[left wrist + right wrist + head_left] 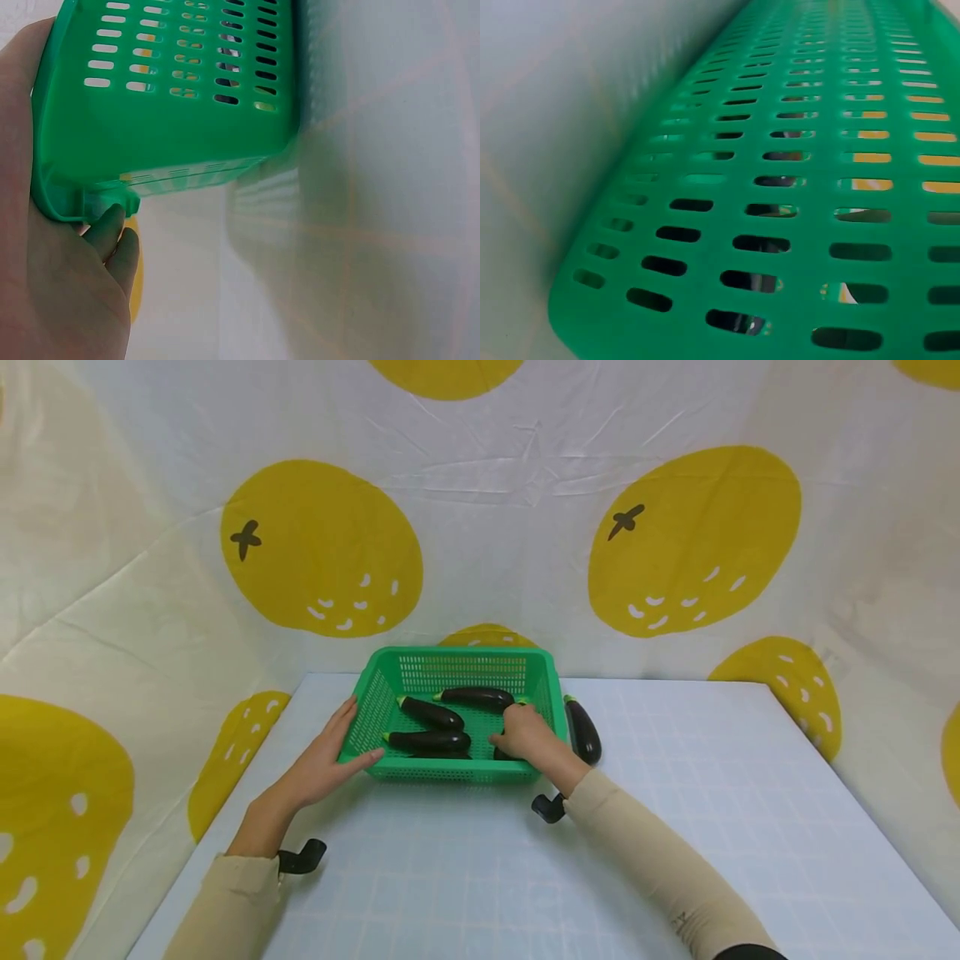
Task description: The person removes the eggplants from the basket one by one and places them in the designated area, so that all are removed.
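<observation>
A green plastic basket [468, 770] with slotted walls stands on the table, several dark purple eggplants inside. My left hand [321, 768] holds the basket's left end; in the left wrist view its fingers [122, 255] curl under the rim, the thumb being on the near corner in the head view. My right hand [531, 737] reaches over the near wall and grips an eggplant [504, 754] at the basket's right side, mostly covered by the hand. Left of it lie an upper eggplant [480, 697], a middle one [431, 713] and a near one [429, 742]. The basket wall [795, 180] fills the right wrist view, hiding that hand.
Outside the basket, against its right side, lies another eggplant [583, 731]. The table [465, 868] has a pale checked cover. Behind and beside it hangs a white cloth [517, 552] with yellow fruit prints.
</observation>
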The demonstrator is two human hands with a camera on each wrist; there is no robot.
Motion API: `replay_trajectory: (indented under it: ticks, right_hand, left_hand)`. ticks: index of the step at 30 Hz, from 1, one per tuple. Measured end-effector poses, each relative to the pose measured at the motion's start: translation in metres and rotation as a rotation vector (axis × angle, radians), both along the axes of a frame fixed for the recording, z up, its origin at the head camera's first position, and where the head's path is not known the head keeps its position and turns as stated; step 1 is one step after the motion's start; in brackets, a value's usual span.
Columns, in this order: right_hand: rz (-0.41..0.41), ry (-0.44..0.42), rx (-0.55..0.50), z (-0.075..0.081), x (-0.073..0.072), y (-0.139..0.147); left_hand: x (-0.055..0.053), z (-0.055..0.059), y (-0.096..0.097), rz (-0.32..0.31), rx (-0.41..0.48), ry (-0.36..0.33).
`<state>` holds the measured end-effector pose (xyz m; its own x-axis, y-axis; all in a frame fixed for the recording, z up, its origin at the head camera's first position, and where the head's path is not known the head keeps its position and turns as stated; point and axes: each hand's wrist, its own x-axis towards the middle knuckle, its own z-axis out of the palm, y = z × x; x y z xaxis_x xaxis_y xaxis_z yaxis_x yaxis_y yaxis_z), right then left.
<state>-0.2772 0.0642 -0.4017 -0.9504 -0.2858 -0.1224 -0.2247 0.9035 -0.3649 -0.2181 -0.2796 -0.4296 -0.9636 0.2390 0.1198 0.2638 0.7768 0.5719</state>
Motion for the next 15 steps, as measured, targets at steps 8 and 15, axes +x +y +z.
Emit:
replay_trajectory:
  ticks: [8,15]
  right_hand:
    - [0.011,-0.038,0.033,0.001,-0.005,-0.001]
    - [-0.005,-0.061,-0.009,0.015,-0.003,0.0]
  left_hand:
    - [-0.002,-0.001,-0.002,-0.001,-0.013,0.037]
    - [-0.004,-0.003,-0.002,-0.011,-0.007,0.02]
